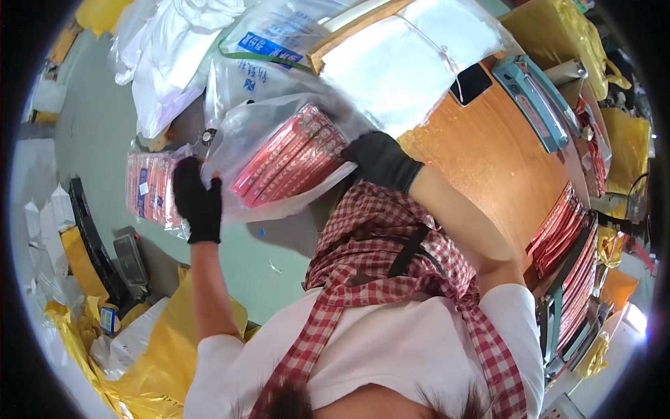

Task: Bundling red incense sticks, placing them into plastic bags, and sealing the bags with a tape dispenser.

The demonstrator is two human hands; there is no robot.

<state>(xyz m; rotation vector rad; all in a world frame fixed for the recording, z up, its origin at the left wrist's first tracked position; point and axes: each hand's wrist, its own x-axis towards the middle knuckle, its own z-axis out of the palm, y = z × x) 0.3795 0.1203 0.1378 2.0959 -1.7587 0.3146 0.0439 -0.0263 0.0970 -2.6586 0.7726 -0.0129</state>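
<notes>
My left hand, in a black glove with bare fingertips at the thumb side, grips a clear-wrapped bundle of red packets at its right end. The bundle hangs over the floor, left of a clear plastic bag. Inside that bag several red packets stand side by side in a slanted row. Also gloved in black, my right hand is closed on the bag's right edge, beside the table; its fingertips are partly hidden. The bag's mouth gapes toward me.
A wooden table on the right bears white sheets, a black phone and a teal bag sealer. Stacked red packets stand at right. White bags lie far left; yellow sacks and a scale lie near left.
</notes>
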